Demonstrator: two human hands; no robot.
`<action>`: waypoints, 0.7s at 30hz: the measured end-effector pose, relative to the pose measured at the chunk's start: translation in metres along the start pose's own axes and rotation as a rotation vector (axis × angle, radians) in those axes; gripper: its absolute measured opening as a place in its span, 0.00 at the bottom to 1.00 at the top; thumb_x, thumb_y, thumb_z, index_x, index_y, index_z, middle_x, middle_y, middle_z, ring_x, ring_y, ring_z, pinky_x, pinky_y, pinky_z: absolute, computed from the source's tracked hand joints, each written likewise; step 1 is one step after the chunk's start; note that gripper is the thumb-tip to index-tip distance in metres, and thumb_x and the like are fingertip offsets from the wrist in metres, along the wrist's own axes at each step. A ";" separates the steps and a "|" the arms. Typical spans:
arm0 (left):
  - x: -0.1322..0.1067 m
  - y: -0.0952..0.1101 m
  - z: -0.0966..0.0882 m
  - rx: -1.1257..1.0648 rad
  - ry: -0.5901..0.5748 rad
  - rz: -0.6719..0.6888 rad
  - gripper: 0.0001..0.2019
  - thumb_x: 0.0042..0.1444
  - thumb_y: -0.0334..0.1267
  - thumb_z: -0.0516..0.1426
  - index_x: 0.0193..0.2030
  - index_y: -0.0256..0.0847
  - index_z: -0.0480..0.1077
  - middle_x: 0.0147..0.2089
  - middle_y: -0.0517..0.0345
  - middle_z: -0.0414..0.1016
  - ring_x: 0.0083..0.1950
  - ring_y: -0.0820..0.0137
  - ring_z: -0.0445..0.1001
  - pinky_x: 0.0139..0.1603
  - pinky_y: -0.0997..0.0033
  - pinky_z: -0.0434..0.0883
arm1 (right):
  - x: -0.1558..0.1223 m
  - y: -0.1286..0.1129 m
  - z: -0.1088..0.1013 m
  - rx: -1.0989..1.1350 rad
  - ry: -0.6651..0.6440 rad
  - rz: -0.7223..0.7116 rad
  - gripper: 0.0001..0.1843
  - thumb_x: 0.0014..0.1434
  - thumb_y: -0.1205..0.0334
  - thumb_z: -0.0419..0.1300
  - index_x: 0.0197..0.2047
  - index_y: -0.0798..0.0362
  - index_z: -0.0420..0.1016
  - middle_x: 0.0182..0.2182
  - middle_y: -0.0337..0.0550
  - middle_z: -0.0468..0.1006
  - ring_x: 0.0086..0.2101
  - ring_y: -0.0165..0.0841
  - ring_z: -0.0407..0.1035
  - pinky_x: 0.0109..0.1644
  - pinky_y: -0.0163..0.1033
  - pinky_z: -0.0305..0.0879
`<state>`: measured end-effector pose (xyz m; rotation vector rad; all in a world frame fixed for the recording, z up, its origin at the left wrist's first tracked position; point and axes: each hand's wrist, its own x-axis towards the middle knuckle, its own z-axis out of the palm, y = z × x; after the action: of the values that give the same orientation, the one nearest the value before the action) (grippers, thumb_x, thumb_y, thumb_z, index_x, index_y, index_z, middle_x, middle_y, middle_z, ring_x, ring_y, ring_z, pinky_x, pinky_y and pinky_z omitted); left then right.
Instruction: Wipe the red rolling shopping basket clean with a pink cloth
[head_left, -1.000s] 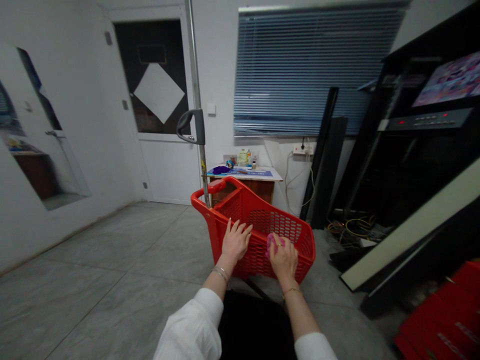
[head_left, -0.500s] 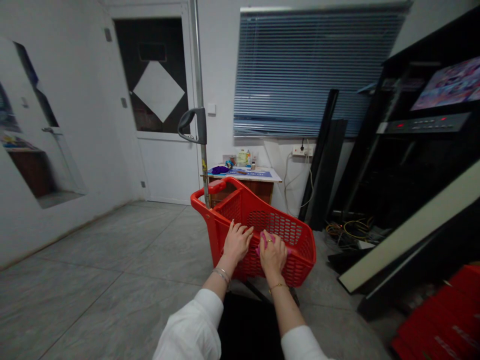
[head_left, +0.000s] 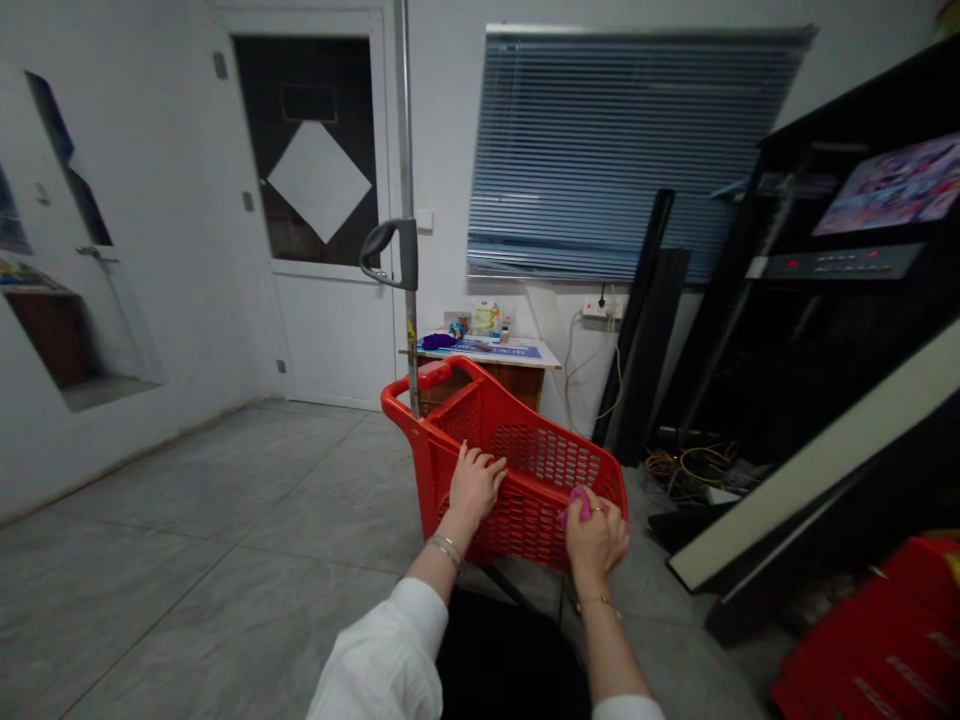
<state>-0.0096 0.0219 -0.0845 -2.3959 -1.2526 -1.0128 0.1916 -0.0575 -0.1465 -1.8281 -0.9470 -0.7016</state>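
A red plastic shopping basket [head_left: 525, 450] with perforated walls stands on the floor in front of me, a metal pole with a grey handle [head_left: 391, 252] rising from its far left corner. My left hand [head_left: 474, 486] lies on the basket's near rim, fingers spread and flat. My right hand [head_left: 595, 535] is at the basket's near right corner, fingers closed on a small pink cloth [head_left: 576, 503] pressed against the rim.
A small wooden table [head_left: 487, 362] with bottles and papers stands behind the basket, under a window with blue blinds [head_left: 622, 150]. Black panels and a dark cabinet with a screen [head_left: 885, 190] crowd the right side. Cables lie on the floor there. Red boxes [head_left: 885, 640] sit at lower right. A door is at back left.
My right hand has slid with the pink cloth along the near rim, left and then right to the basket's corner. My left hand has stayed put on the rim.
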 end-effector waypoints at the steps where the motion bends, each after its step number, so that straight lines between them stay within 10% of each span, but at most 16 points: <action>1: 0.000 0.001 0.000 -0.004 0.002 0.002 0.14 0.67 0.44 0.52 0.52 0.51 0.76 0.47 0.57 0.80 0.53 0.62 0.70 0.70 0.44 0.54 | -0.003 -0.013 0.002 -0.001 -0.004 -0.024 0.19 0.64 0.53 0.52 0.47 0.51 0.81 0.42 0.49 0.76 0.39 0.38 0.65 0.46 0.42 0.53; 8: -0.002 -0.002 -0.009 0.030 -0.026 0.016 0.15 0.67 0.42 0.50 0.54 0.50 0.75 0.49 0.55 0.80 0.55 0.61 0.70 0.70 0.44 0.56 | -0.011 -0.079 0.007 0.142 -0.226 -0.301 0.18 0.68 0.55 0.50 0.55 0.46 0.75 0.47 0.47 0.75 0.43 0.35 0.65 0.48 0.39 0.54; 17: -0.003 -0.003 -0.008 0.028 -0.029 0.022 0.16 0.67 0.43 0.50 0.55 0.50 0.74 0.52 0.56 0.79 0.58 0.61 0.69 0.70 0.46 0.56 | 0.000 0.018 -0.005 0.121 -0.084 -0.170 0.19 0.64 0.54 0.52 0.50 0.50 0.79 0.43 0.48 0.75 0.41 0.36 0.66 0.46 0.40 0.56; 21: -0.003 0.002 -0.003 0.003 -0.009 0.007 0.15 0.67 0.42 0.50 0.55 0.51 0.74 0.51 0.56 0.79 0.57 0.61 0.68 0.70 0.44 0.55 | 0.000 0.009 -0.005 0.041 -0.014 -0.053 0.19 0.63 0.54 0.52 0.48 0.52 0.80 0.43 0.50 0.75 0.41 0.39 0.65 0.47 0.43 0.54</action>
<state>-0.0108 0.0172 -0.0846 -2.4035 -1.2463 -0.9985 0.1990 -0.0645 -0.1488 -1.7804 -1.0151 -0.6974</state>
